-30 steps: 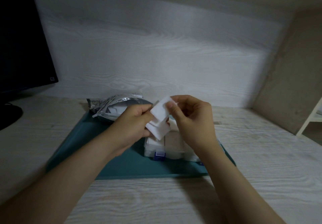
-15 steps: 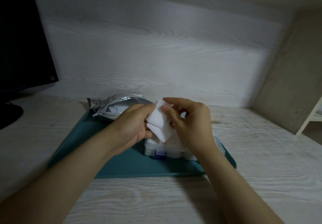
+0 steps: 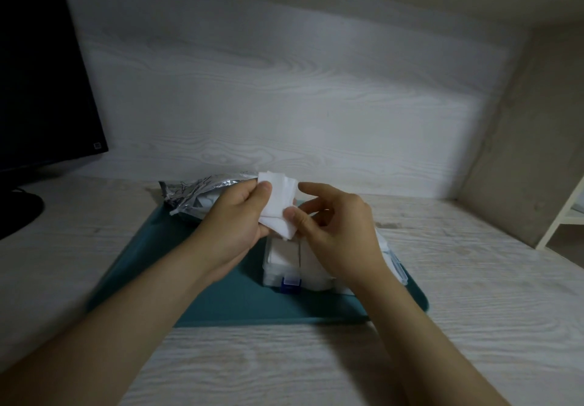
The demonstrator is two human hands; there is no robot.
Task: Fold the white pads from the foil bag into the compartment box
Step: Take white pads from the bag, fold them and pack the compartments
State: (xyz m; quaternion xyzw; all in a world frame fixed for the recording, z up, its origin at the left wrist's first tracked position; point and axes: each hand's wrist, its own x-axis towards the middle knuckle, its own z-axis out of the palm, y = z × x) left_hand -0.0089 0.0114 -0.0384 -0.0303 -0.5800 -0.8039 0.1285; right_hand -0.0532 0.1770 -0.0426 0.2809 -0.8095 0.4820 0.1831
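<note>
Above the clear compartment box (image 3: 284, 266) both hands hold white pads (image 3: 279, 198). My left hand (image 3: 235, 216) pinches the stack at its upper left, thumb on the front. My right hand (image 3: 335, 225) pinches the lower right corner with its thumb, its index finger stretched above the pads' right edge. The box holds white pads in its visible compartments and has a blue latch at its front. The crumpled foil bag (image 3: 196, 194) lies behind my left hand, partly hidden by it.
Box and bag sit on a teal tray (image 3: 221, 295) on a pale wood-grain desk (image 3: 474, 279). A dark monitor (image 3: 41, 73) stands at the far left. A white shelf frame (image 3: 565, 216) is at the right edge, against a wall.
The pads have been turned and lifted slightly, their upper edge now above my left hand. My right hand shifted from covering the front to pinching the lower corner.
</note>
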